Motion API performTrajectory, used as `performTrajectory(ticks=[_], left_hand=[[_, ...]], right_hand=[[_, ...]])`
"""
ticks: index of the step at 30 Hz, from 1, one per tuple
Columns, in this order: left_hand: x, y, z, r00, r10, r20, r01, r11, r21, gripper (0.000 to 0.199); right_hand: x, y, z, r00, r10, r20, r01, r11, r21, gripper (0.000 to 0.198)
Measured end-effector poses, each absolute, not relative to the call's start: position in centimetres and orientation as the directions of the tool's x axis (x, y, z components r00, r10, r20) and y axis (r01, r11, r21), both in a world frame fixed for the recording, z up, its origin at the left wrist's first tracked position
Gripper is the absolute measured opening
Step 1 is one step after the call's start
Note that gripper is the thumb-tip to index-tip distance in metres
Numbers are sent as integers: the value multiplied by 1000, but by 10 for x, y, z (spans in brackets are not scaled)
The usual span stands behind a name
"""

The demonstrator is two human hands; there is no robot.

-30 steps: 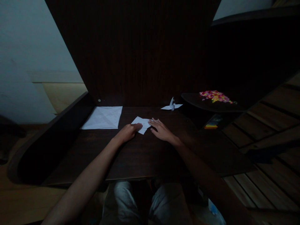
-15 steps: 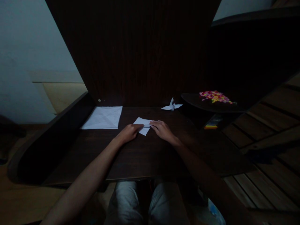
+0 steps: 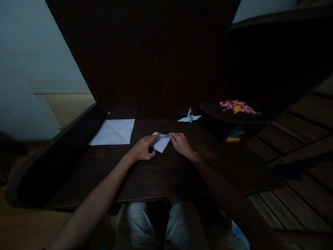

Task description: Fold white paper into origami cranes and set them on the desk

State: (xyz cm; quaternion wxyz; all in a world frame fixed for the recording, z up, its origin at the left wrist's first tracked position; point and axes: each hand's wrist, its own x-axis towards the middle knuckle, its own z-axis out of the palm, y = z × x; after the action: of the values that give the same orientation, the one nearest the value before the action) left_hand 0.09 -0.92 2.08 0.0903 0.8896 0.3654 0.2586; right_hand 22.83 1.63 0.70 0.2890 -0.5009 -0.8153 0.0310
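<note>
Roughly midway along the dark bench [image 3: 145, 177], white folded paper [image 3: 161, 143] between both hands, lying at a slant with one corner toward the front edge and a narrow folded strip along the far side. On the paper's upper left, left hand [image 3: 143, 147] with forefinger laid along the far edge, thumb spread well away from the fingers and low beside the left side. At the upper right corner, right hand [image 3: 181, 143] with fingers bunched close together, fingertips touching the paper; impossible to tell pinching from plain pressing. Beyond and a little to the right, near the upright back panel [image 3: 156, 62], a white paper crane [image 3: 190, 118] with wings stretched out sideways. Well to the left of the hands, creased white sheets [image 3: 114, 132] lying flat, close to the dark side panel [image 3: 57, 156]. Off to the right, on a low rounded shelf [image 3: 215, 114], a heap of small pink, red and yellow pieces [image 3: 237, 106]. Under the shelf, a dim object with a yellow-orange edge [image 3: 232, 140], too dark to name. Below the bench's front edge, two trousered knees [image 3: 139, 218]. Farther right, wooden slats [image 3: 301, 205]; far left, a pale wall [image 3: 33, 52].
</note>
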Motion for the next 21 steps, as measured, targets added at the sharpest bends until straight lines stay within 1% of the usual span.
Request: performTrajectory(ticks=[3, 7, 9, 11, 13, 16, 19, 21], left_hand=[[0, -7, 21, 596, 680, 426, 605, -730, 319, 82], [-2, -2, 20, 616, 635, 466, 589, -764, 262, 92], [-3, 0, 20, 626, 614, 481, 584, -778, 233, 94], [-3, -1, 20, 621, 609, 494, 592, -777, 214, 87], [-2, -2, 21, 607, 618, 499, 612, -765, 204, 74], [0, -5, 23, 577, 640, 508, 639, -741, 207, 61], [0, -5, 22, 551, 657, 515, 638, -729, 248, 46], [0, -4, 21, 524, 677, 516, 629, -716, 301, 37]], right_hand=[[228, 16, 8, -308, 836, 455, 780, 495, -383, 28], [228, 15, 9, -279, 837, 471, 770, 488, -411, 30], [229, 15, 9, -265, 838, 476, 768, 483, -422, 30], [230, 15, 9, -257, 831, 493, 759, 490, -430, 30], [230, 15, 8, -260, 819, 511, 745, 507, -433, 30], [229, 14, 8, -274, 804, 527, 722, 534, -440, 30], [227, 12, 9, -303, 792, 531, 694, 565, -446, 30], [226, 10, 11, -309, 786, 535, 684, 575, -449, 30]])
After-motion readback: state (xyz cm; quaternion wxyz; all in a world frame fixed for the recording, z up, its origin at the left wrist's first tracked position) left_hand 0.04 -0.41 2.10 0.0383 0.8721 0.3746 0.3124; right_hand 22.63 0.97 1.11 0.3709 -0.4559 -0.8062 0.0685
